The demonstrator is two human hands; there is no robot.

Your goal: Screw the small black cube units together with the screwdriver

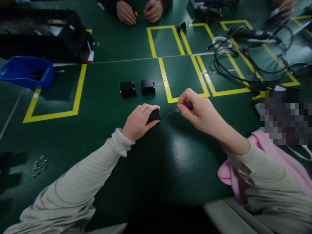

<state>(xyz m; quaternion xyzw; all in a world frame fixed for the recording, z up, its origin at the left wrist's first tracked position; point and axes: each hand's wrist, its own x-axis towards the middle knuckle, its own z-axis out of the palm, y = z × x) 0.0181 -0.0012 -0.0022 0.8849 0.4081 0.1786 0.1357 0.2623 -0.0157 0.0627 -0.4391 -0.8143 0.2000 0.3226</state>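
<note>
My left hand (pixel 139 121) is closed around a small black box (pixel 154 116) on the green tabletop, thumb on the near side and fingers over the far side. In my right hand (pixel 195 109) is a screwdriver (pixel 170 112), pinched by its dark handle. Its thin shaft points left, and the tip meets the box's right end, where small metal bits show. Beyond my left hand stand two similar black boxes, one on the left (pixel 127 89) and one on the right (pixel 148 87), with small screws at their ends.
Loose screws (pixel 39 166) lie at the left. A blue bin (pixel 28 72) sits before a black rack (pixel 41 35). Black cables (pixel 243 76) sprawl at the right, near a pink cloth (pixel 263 146). Across the table are another person's hands (pixel 153 10). Yellow tape (pixel 168 87) marks rectangles.
</note>
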